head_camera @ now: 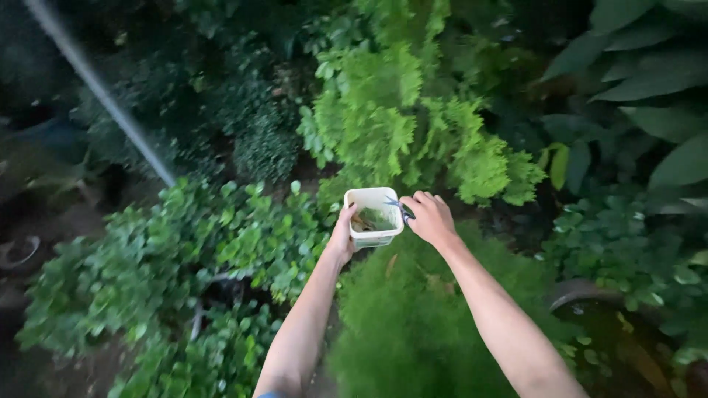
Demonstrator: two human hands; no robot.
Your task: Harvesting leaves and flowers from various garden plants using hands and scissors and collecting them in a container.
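Dense shrubs (398,125) crowd the held white tub (374,217).

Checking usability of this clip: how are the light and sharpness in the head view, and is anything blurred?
Head view: dim, even light with no hard shadows or glare; the white container and both hands, left and right, are fairly sharp; the grey pole at upper left is smeared and soft; dark foliage at the edges loses detail.
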